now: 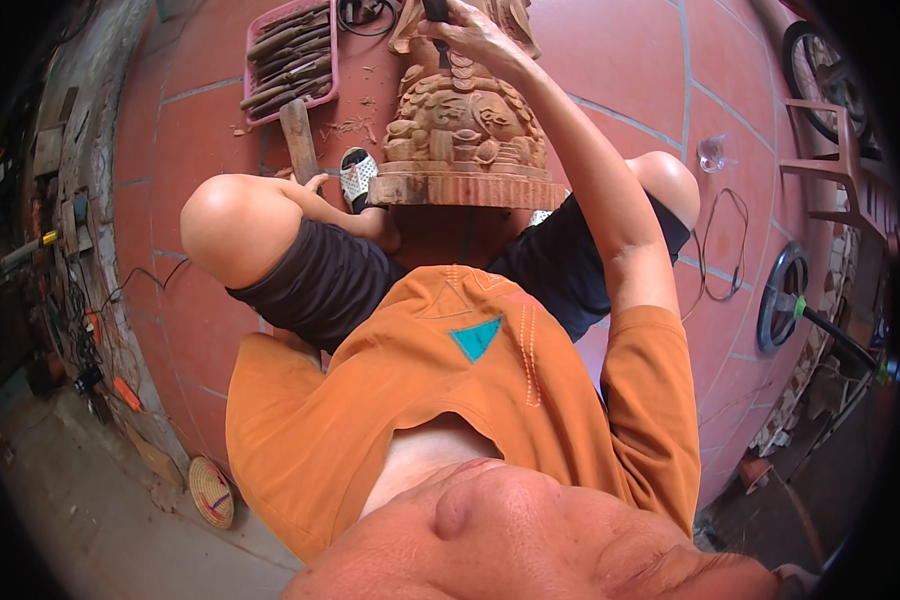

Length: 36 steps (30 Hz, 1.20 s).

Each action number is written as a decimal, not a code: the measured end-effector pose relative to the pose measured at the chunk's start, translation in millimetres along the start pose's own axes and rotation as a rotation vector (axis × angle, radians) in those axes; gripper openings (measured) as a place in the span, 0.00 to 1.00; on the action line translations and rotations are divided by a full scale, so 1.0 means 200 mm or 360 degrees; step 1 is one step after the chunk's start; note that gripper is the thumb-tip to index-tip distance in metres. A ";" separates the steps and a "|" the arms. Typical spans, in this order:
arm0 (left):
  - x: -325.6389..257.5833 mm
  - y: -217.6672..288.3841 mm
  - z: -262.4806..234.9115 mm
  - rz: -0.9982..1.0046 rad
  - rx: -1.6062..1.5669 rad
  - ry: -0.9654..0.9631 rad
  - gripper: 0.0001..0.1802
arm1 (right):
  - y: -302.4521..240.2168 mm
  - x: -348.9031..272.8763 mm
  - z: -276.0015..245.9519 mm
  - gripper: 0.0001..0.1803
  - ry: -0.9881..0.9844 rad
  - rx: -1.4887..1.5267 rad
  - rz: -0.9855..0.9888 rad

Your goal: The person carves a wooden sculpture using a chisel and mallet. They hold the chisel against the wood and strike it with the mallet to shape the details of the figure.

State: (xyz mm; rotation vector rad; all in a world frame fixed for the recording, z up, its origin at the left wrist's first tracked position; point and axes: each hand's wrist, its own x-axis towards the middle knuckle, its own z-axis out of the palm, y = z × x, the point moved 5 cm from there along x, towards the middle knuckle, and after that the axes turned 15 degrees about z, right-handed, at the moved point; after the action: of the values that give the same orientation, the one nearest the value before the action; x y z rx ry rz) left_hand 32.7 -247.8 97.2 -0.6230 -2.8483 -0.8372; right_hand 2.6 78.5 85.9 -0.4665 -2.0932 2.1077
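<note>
A carved reddish-brown wooden sculpture (470, 130) stands on its thick base between my feet, covered in relief of coin shapes and rounded forms. Over its upper part, my right hand (470, 38) is closed around a dark tool (436, 10); its working end is not clear, and the top edge of the view cuts it off. My left hand (316, 183) shows only in part past my left knee, fingers curled at the lower end of a wooden mallet (297, 138). The mallet's flat pale-brown body points away from me, left of the sculpture.
A pink tray (334, 60) holding several carving chisels (288, 62) lies at the far left. Wood shavings (352, 126) are scattered on the red tiles. To the right are a clear cup (711, 154), a looped cable (735, 245), a brown plastic chair (835, 160) and a wheel (783, 298).
</note>
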 end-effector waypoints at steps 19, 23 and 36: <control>1.11 -0.31 -0.17 0.0383 -0.0782 -0.0724 0.18 | 0.10 -0.11 -0.27 0.22 0.0225 -0.0176 0.0364; 1.19 0.01 -0.36 0.0607 -0.0652 -0.0808 0.23 | 0.11 -0.09 -0.28 0.22 0.0366 -0.0281 0.0251; 1.03 0.78 -0.26 0.0879 -0.1156 -0.1043 0.23 | 0.15 -0.17 -0.30 0.24 0.0363 -0.0070 0.0324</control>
State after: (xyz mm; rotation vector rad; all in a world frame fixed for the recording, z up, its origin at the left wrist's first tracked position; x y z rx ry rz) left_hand -91.3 -83.5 263.5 -1.9613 -2.4802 -1.7923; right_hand 56.2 124.3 61.9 -0.9152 -2.0393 2.0001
